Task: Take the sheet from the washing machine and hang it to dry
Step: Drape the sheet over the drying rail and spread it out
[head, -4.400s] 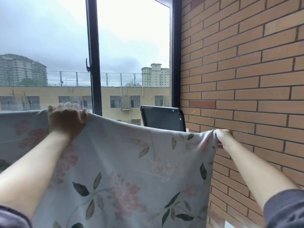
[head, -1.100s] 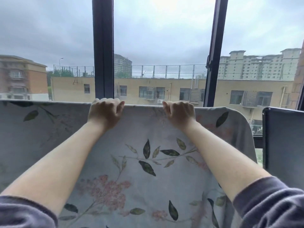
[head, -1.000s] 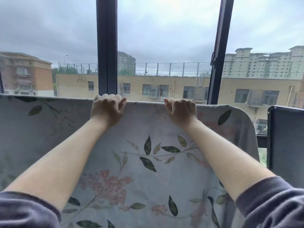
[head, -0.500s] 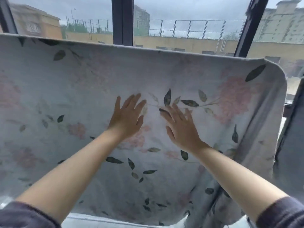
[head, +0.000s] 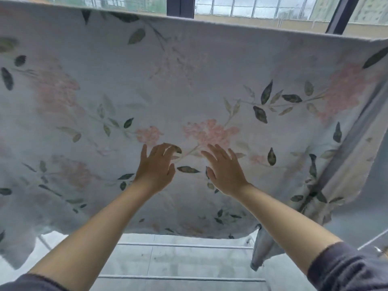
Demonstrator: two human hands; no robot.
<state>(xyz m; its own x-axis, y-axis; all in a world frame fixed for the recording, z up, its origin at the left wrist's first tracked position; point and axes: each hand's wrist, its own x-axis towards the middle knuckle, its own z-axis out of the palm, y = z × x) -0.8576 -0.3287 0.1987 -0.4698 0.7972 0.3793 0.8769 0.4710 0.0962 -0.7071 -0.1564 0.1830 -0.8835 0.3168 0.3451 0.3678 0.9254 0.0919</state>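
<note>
**Head view, hanging stage.** The floral sheet (head: 189, 80) is draped over a high support hidden by its own top fold. It falls as a broad curtain in front of the window frame (head: 180, 6), and we read its straight upper edge as the line of that support. Its lower hem ends above the horizontal rails of a drying rack (head: 182, 245). At the right margin the cloth gathers into vertical folds rather than lying flat.

The left hand (head: 156, 171) and the right hand (head: 225, 173) lie side by side near the middle of the hanging panel, just below a pink flower cluster. Both have fingers extended and spread, grasping nothing. The palms face the cloth and appear to press on it, though we cannot confirm contact under every fingertip, the left ones being blurred. We judge this flat-handed posture to serve smoothing: open palms spread damp fabric and push out creases, where a pinch would bunch it. The dark sleeves (head: 346, 267) end short of the forearms, which we take to keep them off the wet cloth.

We consider the task nearly complete, since the sheet is out of the machine and hung. The bunched right side is what we would straighten next
</note>
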